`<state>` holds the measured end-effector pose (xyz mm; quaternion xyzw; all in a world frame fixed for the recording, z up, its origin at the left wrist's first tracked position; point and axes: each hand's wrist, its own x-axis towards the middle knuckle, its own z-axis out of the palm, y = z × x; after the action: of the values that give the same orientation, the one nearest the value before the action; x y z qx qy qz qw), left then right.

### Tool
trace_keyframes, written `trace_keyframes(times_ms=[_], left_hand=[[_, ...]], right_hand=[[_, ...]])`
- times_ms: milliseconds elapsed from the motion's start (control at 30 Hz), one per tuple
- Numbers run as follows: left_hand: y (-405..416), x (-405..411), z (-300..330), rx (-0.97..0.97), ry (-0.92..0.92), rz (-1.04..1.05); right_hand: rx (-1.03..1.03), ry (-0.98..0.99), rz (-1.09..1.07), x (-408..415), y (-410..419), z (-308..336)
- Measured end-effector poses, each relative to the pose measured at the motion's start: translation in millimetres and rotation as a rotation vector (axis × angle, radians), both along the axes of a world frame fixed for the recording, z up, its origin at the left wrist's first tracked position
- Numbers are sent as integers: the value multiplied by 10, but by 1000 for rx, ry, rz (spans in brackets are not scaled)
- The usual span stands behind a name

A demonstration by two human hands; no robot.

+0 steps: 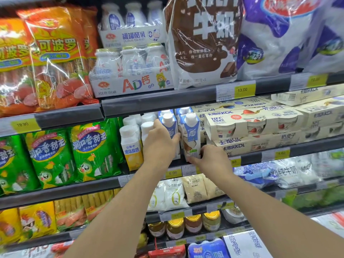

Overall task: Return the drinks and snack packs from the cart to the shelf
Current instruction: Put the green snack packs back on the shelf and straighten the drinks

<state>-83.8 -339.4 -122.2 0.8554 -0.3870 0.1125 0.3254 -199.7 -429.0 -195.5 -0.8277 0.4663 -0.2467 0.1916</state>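
Hands (pixel 160 146) on blue-white cartons (pixel 191 135)

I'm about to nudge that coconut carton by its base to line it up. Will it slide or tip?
The coconut carton is tall on a narrow base, so a high push would probably tip it; a low push, where the right hand touches it, should slide it. It looks like stiff paperboard, likely keeping its shape. The neighbouring carton, held by the left hand, may limit leftward tipping.

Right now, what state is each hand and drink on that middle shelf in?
left hand: gripping a blue-white carton
left blue-white carton: upright, capped, held
right hand: fingers at the other carton's base
right blue-white carton: upright, capped, on the shelf edge
yellow-label bottle: upright, capped, untouched
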Motion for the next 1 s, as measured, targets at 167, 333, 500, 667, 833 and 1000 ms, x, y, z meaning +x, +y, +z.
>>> trace_keyframes(times_ms=[167, 333, 500, 667, 833, 1000], left_hand=[[-32, -51, -1, 14, 28, 9], [-70, -60, 7, 26, 55, 32], [-97, -61, 26, 35, 50, 44], [-115, -49, 33, 38, 45, 45], [-101, -46, 51, 43, 13, 41], [-57, -51, 66, 71, -56, 46]], right_hand=[[-11, -3, -7, 6, 13, 1], [-6, 0, -5, 1, 27, 11], [-4, 11, -12, 2, 40, 32], [-6, 0, -17, 1, 60, 43], [-1, 11, -25, 11, 67, 56], [5, 17, -33, 23, 78, 79]])
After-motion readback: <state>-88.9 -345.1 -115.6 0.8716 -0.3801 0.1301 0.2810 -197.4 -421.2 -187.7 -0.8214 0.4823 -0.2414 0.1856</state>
